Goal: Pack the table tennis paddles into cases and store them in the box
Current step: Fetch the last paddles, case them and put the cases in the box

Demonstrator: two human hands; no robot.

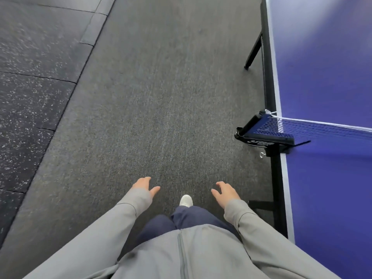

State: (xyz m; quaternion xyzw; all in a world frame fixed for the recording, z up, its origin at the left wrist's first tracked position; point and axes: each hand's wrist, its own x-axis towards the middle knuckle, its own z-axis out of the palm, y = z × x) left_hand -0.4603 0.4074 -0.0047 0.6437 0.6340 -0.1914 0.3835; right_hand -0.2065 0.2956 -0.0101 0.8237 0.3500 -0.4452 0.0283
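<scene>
Now – left hand [143, 186] grip wide, empty | right hand [225, 192] grip wide, empty – beside table [330, 77]

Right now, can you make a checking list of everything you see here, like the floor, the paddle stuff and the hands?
Surface: grey carpet floor; a darker speckled rubber floor lies to its left.
Job's things: nothing seen; no paddles, cases or box in view.
Clutter: nothing seen.
Hands: left hand and right hand hang in front of the body, fingers relaxed, holding nothing.
Cables: nothing seen; only a white cord at the top of the net.
Surroundings: blue table tennis table on the right, with a black net clamp on its edge; the person wears a grey jacket, navy trousers and a white shoe.
</scene>
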